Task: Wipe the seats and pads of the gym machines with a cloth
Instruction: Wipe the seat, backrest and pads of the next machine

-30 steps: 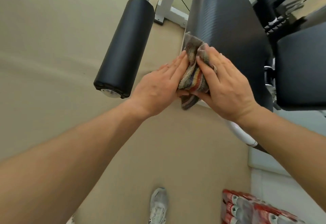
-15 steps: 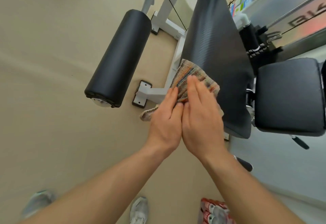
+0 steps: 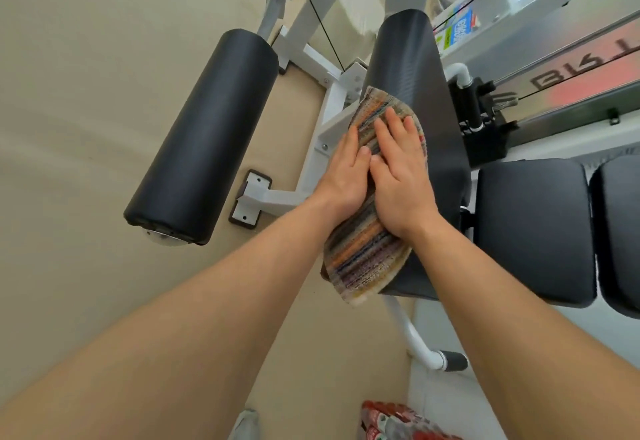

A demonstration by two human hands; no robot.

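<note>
A striped multicoloured cloth (image 3: 363, 256) lies spread over the left edge of a long black seat pad (image 3: 412, 68) of a white-framed gym machine. My left hand (image 3: 346, 172) and my right hand (image 3: 401, 169) press flat on the cloth side by side, fingers pointing away from me. The cloth's near end hangs off the pad's left edge below my wrists. A black cylindrical roller pad (image 3: 207, 138) sits to the left, apart from my hands.
Two more black cushions (image 3: 533, 231) stand to the right. White frame tubes (image 3: 277, 197), a cable and a handlebar end (image 3: 450, 361) surround the pad. Red-labelled bottles (image 3: 398, 422) lie on the floor near my shoe (image 3: 246, 425). Beige floor lies to the left.
The cloth went from bunched between my hands to spread flat on the pad. Both hands moved onto it, palms down, and its near end now hangs below my wrists.
</note>
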